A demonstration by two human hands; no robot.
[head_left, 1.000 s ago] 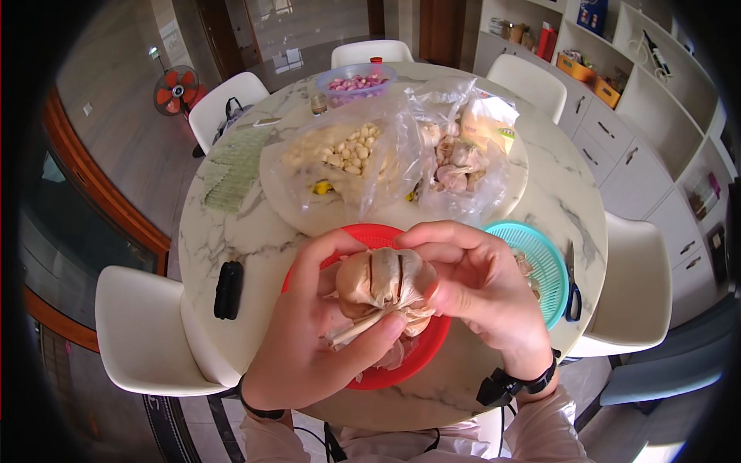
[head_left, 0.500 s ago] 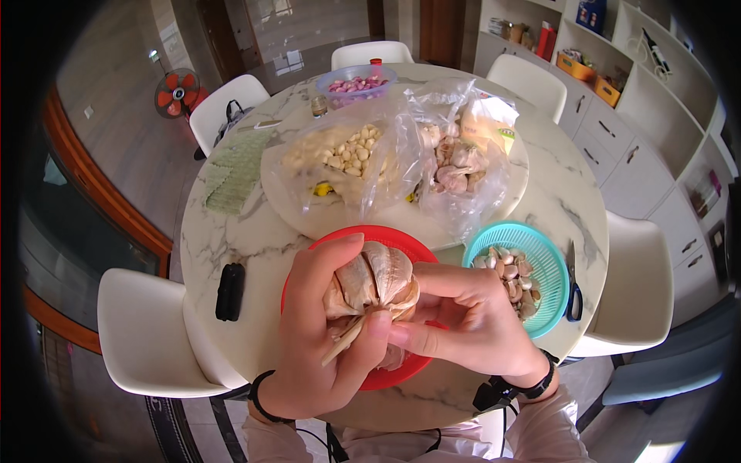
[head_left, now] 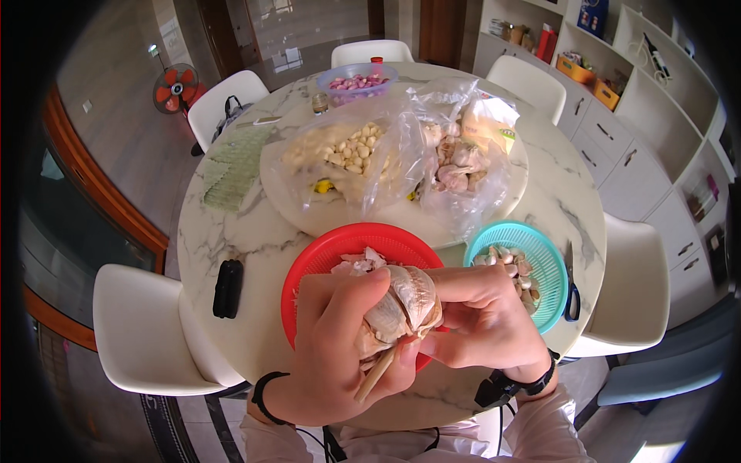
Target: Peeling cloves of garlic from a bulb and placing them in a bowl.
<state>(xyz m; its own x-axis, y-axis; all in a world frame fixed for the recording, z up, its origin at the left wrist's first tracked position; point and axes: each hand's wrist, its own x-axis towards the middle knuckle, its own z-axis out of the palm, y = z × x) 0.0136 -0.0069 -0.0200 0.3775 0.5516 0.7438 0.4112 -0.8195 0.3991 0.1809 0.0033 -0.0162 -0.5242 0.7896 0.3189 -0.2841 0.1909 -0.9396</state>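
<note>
A head of garlic [head_left: 397, 305] with dry papery skin and a stiff stalk is held up close in front of me. My left hand [head_left: 328, 339] wraps round it from the left, thumb along its upper side. From the right, my right hand [head_left: 482, 316] pinches at its side near the base of the stalk; the fingertips are partly hidden behind the garlic. Beneath the hands lies a red basket [head_left: 316, 247] with shed garlic skins [head_left: 361, 261] in it. Just beyond my right hand, a turquoise basket [head_left: 557, 270] holds loose unpeeled cloves [head_left: 528, 287].
On the round marble table's raised centre lie a clear bag of peeled cloves [head_left: 355, 150] and a bag of garlic heads [head_left: 463, 162]. Scissors [head_left: 572, 297] lie at the right, a black case [head_left: 228, 288] at the left. A bowl of shallots [head_left: 358, 83] stands at the back.
Both hands have moved slightly down and to the right with the garlic, tilting it. More of the red basket and the skins in it now shows.
</note>
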